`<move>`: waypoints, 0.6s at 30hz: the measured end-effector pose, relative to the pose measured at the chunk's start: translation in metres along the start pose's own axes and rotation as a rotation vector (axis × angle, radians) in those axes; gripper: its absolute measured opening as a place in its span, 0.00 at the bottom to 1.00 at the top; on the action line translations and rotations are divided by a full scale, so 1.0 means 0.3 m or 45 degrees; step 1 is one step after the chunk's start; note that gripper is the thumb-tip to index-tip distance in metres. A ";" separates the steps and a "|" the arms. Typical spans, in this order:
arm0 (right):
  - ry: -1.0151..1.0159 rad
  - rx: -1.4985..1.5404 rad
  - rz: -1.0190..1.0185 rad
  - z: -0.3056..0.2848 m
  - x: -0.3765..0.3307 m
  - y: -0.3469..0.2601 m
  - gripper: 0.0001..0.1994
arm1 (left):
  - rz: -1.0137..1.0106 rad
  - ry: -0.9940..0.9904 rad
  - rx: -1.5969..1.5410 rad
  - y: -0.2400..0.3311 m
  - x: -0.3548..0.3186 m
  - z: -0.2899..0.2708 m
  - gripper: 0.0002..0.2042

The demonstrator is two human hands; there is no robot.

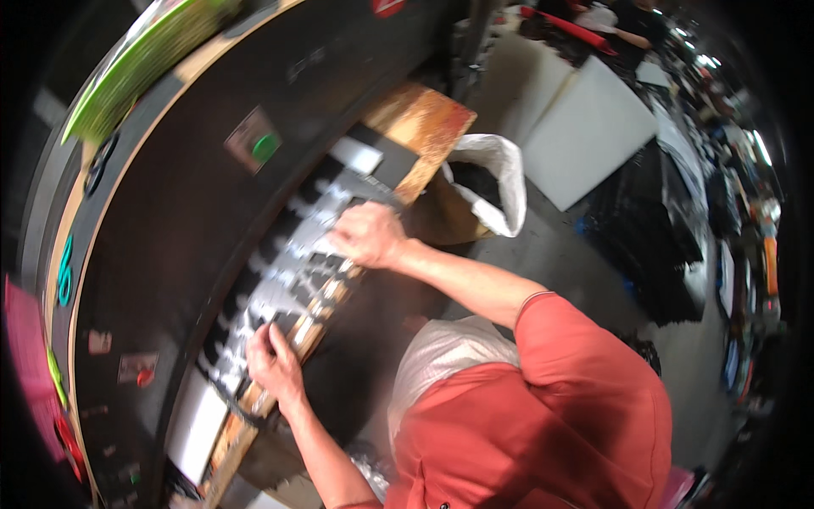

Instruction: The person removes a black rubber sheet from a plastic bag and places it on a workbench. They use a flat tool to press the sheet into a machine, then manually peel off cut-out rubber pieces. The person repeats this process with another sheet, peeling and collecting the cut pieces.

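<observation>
A band of shiny grey material with ragged, tooth-like cut-outs [275,293] lies along the wooden front edge of a long black machine. Its details are smeared by motion. At its nearer end my left hand [275,366] has thumb and forefinger brought together by the edge; whatever is between them is too blurred to make out. Farther along, my right hand [366,234] is closed, fingers bent over the grey material. Beyond it are a dark block [386,157] and a small white piece [356,156].
A wooden board [428,119] juts out past the far end. Beside it stands an open white sack [511,182]. The black machine panel [178,229] carries a green button [265,148]. Large white sheets [593,127] and black stacked material [644,237] lie on the right. Another person [640,25] is far off.
</observation>
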State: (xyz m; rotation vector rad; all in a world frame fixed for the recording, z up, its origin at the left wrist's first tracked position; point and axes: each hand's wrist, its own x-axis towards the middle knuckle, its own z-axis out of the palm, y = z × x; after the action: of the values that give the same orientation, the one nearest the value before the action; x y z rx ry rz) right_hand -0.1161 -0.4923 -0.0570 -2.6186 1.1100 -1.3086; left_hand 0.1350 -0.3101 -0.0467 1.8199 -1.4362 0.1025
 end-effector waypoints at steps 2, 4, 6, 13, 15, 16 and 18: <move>0.006 0.069 0.070 0.007 -0.001 0.004 0.14 | -0.053 0.016 -0.051 0.008 0.000 0.004 0.07; 0.010 0.112 0.132 0.003 0.002 0.003 0.11 | -0.132 -0.023 -0.047 0.013 -0.001 0.001 0.08; -0.059 0.134 0.203 -0.003 0.002 -0.003 0.12 | -0.045 -0.004 -0.014 0.015 -0.002 -0.002 0.10; -0.118 0.153 0.220 0.017 -0.008 0.001 0.14 | 0.078 -0.042 0.205 0.009 -0.021 0.026 0.14; -0.168 0.178 0.204 0.019 -0.011 0.011 0.15 | 0.109 -0.025 0.229 0.005 -0.032 0.042 0.14; -0.183 0.202 0.193 0.018 -0.013 0.015 0.16 | 0.122 -0.010 0.248 0.005 -0.039 0.050 0.14; -0.177 0.239 0.147 0.013 -0.017 0.023 0.16 | 0.095 0.002 0.285 0.003 -0.051 0.061 0.17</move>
State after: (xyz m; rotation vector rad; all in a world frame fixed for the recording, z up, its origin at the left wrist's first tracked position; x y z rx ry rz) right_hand -0.1196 -0.4955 -0.0651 -2.4298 1.0456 -1.1294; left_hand 0.1216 -0.3095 -0.0664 1.9432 -1.5425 0.3130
